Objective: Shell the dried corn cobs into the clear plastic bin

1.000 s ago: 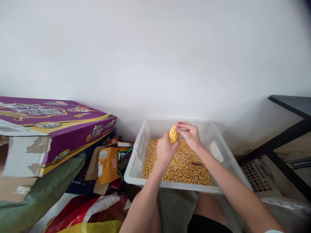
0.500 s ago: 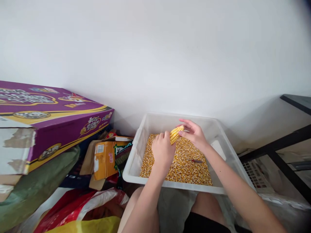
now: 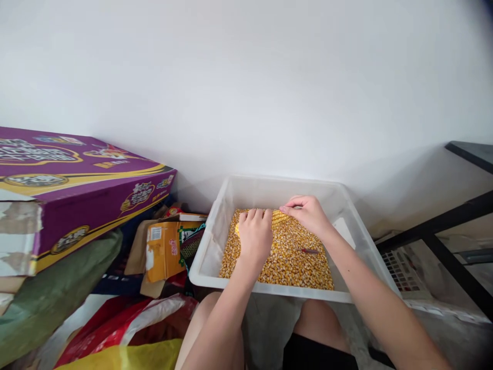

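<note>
My left hand [image 3: 254, 234] is wrapped round a yellow corn cob [image 3: 280, 218], which lies nearly level above the tub. My right hand [image 3: 307, 211] is at the cob's right end, thumb and fingertips pinched together there. Whether loose kernels are between those fingers is too small to see. Below both hands, a white plastic tub [image 3: 277, 293] holds a thick layer of loose corn kernels [image 3: 285, 267]. A thin tool with a reddish handle [image 3: 309, 251] lies on the kernels, right of the middle.
A large purple carton [image 3: 108, 205] stands at the left against the white wall. Near it are a torn orange box [image 3: 165, 249], a green sack [image 3: 65, 288] and red and yellow bags [image 3: 115, 329]. On the right are a black metal frame [image 3: 442, 226] and a white basket [image 3: 404, 272].
The cob has turned from tilted up to nearly level and sits a little lower. My right hand's fingers have drawn together at its end. The view has shifted slightly.
</note>
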`<move>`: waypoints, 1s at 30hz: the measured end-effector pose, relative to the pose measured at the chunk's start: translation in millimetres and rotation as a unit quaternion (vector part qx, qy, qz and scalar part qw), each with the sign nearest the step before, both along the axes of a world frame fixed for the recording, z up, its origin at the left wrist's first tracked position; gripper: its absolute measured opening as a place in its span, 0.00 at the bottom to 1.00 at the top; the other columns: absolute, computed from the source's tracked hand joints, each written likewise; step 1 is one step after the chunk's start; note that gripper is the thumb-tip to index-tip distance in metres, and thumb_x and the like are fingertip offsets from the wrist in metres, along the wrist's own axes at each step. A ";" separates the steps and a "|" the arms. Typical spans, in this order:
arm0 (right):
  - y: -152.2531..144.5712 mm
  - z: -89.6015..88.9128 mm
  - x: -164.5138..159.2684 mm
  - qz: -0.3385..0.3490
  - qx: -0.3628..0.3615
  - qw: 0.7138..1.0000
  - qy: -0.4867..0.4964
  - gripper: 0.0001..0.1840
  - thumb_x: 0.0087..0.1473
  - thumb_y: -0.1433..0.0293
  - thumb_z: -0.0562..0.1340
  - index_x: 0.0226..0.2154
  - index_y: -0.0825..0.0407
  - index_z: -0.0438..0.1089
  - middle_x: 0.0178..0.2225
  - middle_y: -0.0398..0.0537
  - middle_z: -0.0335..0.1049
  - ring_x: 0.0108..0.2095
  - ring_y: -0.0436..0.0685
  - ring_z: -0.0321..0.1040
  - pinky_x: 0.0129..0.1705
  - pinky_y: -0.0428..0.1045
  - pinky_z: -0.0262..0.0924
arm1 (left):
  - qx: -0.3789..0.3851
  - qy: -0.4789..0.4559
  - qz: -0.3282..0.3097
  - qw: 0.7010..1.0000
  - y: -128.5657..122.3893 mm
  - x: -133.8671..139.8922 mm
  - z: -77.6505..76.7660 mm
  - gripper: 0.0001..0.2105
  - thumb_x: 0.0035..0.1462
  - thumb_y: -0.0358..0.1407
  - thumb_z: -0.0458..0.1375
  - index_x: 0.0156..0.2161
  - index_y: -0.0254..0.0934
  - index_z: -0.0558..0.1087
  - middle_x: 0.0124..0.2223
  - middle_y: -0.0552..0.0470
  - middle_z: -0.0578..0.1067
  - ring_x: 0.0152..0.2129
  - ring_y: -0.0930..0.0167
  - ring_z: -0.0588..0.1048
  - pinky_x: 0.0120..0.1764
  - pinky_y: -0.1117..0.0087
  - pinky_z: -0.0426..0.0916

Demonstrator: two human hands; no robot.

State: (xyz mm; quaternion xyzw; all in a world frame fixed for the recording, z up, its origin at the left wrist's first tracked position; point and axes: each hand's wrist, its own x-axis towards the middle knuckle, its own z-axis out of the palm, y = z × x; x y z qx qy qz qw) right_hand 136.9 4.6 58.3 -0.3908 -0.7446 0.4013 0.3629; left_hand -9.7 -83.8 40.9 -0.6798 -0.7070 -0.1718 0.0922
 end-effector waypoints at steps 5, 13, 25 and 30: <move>2.8 -7.0 0.9 0.010 -0.019 1.000 -0.022 0.09 0.47 0.63 0.66 0.27 0.51 0.78 0.29 0.48 0.75 0.32 0.56 0.70 0.36 0.51 0.62 | 0.006 0.020 -0.024 0.999 0.0 -5.1 0.4 0.10 0.57 0.26 0.50 0.39 0.38 0.72 0.35 0.48 0.75 0.37 0.62 0.70 0.39 0.60 0.58; 6.8 -14.4 2.7 -0.020 -0.122 0.992 -0.017 0.10 0.40 0.62 0.69 0.21 0.52 0.76 0.18 0.44 0.70 0.21 0.52 0.63 0.23 0.48 0.55 | -0.028 0.006 -0.044 0.999 -1.3 -3.9 8.7 0.12 0.53 0.24 0.52 0.38 0.39 0.73 0.35 0.48 0.76 0.38 0.63 0.70 0.40 0.61 0.59; 9.2 -1.1 12.3 0.034 -0.041 0.982 0.181 0.07 0.44 0.63 0.70 0.27 0.49 0.79 0.34 0.48 0.76 0.37 0.58 0.72 0.42 0.55 0.65 | -0.065 -0.203 0.030 0.976 6.2 -7.4 4.0 0.08 0.48 0.40 0.59 0.31 0.38 0.73 0.27 0.51 0.74 0.25 0.70 0.70 0.27 0.70 0.56; -3.2 -4.3 1.5 0.052 0.105 0.988 0.097 0.07 0.50 0.64 0.67 0.35 0.39 0.79 0.46 0.44 0.75 0.50 0.60 0.67 0.54 0.61 0.60 | -0.091 -0.337 0.009 0.937 8.6 -13.1 3.4 0.13 0.44 0.45 0.61 0.25 0.36 0.70 0.20 0.58 0.64 0.18 0.76 0.61 0.23 0.72 0.51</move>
